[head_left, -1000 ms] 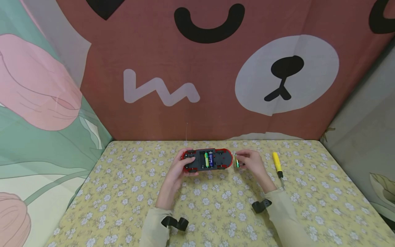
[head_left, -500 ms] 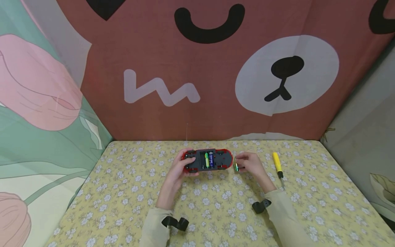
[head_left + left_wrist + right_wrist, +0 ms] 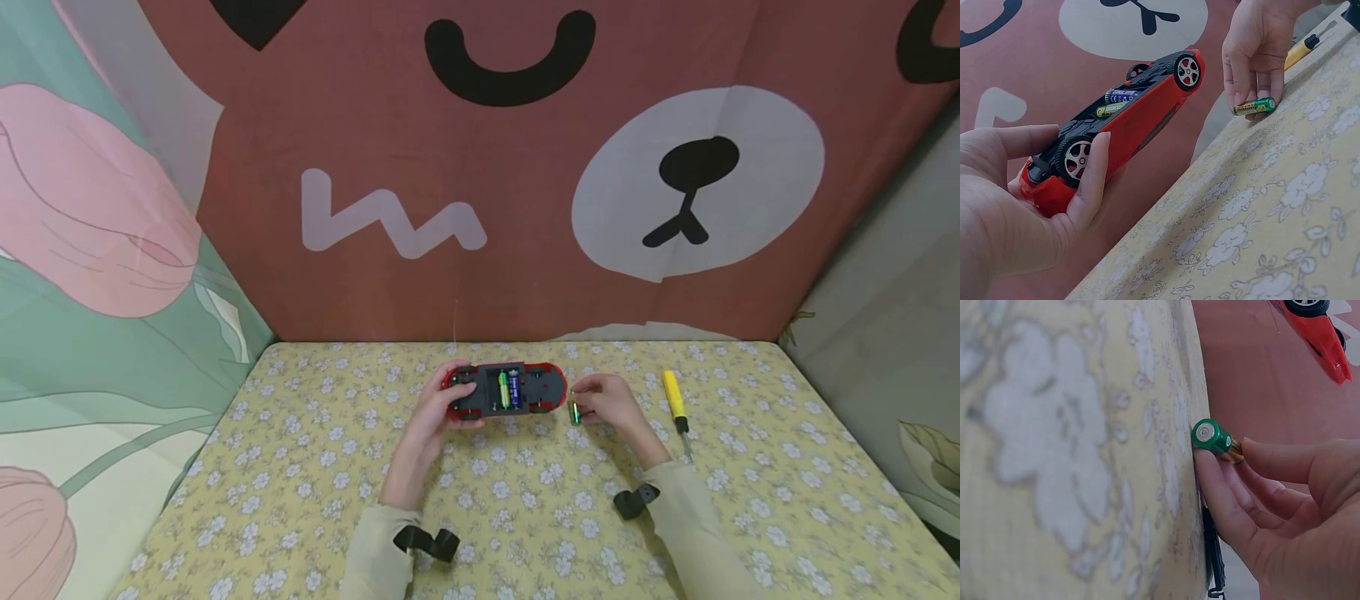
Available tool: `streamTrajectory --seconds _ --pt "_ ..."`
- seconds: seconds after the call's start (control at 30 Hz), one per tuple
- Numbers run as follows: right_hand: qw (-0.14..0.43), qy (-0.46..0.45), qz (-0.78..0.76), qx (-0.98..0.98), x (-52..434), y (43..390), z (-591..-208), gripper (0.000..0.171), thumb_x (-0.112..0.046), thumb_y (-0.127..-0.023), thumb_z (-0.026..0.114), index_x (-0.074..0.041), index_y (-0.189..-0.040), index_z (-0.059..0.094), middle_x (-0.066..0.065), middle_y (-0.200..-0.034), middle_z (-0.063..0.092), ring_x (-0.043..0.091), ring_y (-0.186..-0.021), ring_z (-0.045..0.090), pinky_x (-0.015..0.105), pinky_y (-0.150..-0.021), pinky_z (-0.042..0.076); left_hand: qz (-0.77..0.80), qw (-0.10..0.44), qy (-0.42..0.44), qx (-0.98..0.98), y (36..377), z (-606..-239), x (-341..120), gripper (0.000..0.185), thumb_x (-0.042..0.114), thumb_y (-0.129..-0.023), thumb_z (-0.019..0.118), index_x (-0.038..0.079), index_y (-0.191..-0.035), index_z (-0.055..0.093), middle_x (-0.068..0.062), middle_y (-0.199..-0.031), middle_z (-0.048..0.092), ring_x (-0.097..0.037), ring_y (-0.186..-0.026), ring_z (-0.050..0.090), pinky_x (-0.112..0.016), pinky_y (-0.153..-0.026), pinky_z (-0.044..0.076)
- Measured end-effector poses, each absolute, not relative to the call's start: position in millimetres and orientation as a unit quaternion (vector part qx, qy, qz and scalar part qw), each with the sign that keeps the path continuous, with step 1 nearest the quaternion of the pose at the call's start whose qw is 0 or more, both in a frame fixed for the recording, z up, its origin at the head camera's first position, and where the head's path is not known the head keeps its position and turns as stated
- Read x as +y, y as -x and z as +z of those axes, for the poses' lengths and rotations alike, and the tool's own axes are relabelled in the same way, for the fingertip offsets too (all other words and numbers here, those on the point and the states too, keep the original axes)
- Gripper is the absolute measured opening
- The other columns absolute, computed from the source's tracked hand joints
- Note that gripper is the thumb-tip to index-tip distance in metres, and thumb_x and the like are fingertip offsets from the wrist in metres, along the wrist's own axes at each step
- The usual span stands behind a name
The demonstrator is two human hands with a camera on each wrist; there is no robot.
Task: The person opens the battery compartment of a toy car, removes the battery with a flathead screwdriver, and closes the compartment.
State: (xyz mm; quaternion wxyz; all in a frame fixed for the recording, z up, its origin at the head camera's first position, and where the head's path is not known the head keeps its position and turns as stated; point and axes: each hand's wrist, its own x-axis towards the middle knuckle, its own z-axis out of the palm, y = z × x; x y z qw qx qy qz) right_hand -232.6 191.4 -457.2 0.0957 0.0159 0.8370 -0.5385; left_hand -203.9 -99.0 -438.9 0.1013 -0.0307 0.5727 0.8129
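My left hand (image 3: 431, 407) grips one end of a red toy car (image 3: 543, 387), which is turned so its black underside faces up. Inside the car's uncovered compartment lie a green battery (image 3: 503, 389) and a blue battery (image 3: 514, 388), side by side. To the right of the car, my right hand (image 3: 613, 402) pinches another green battery (image 3: 1222, 439) between thumb and fingers, just above the cloth. One flat end of this battery faces the right wrist camera. The car and the held battery are apart, as the left wrist view shows.
A yellow-handled screwdriver (image 3: 673, 398) lies on the flowered tablecloth (image 3: 525, 500) to the right of my right hand. Beneath that hand, the right wrist view shows a thin black piece (image 3: 1212, 553), partly hidden. A bear-print curtain (image 3: 525, 183) hangs behind the table.
The battery in my right hand has slid lower in the fingers and shows more of its length. My right hand has dropped slightly. The left hand and the car have stayed almost still.
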Motion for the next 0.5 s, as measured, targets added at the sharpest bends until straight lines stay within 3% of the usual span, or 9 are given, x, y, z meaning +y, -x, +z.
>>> streamTrajectory --seconds 0.23,0.5 --pt "0.089 -0.013 -0.519 0.850 189.7 232.6 -457.6 0.020 0.001 -0.099 0.064 0.014 -0.115 0.065 0.023 -0.101 0.069 0.022 -0.077 0.069 0.039 -0.066 0.066 0.812 0.104 0.030 0.574 204.1 -439.0 -98.9 0.044 0.003 -0.097 0.062 0.011 -0.140 0.054 -0.021 -0.137 0.052 -0.033 -0.099 0.066 -0.032 -0.056 0.064" --pt "0.080 0.009 -0.470 0.879 190.7 233.4 -458.3 0.011 0.001 -0.098 0.067 0.009 -0.105 0.069 0.018 -0.094 0.070 0.022 -0.072 0.070 0.036 -0.061 0.065 0.811 0.106 0.030 0.575 204.7 -438.7 -98.4 0.051 0.003 -0.097 0.061 0.004 -0.146 0.047 -0.021 -0.136 0.052 -0.031 -0.096 0.067 -0.031 -0.055 0.064"
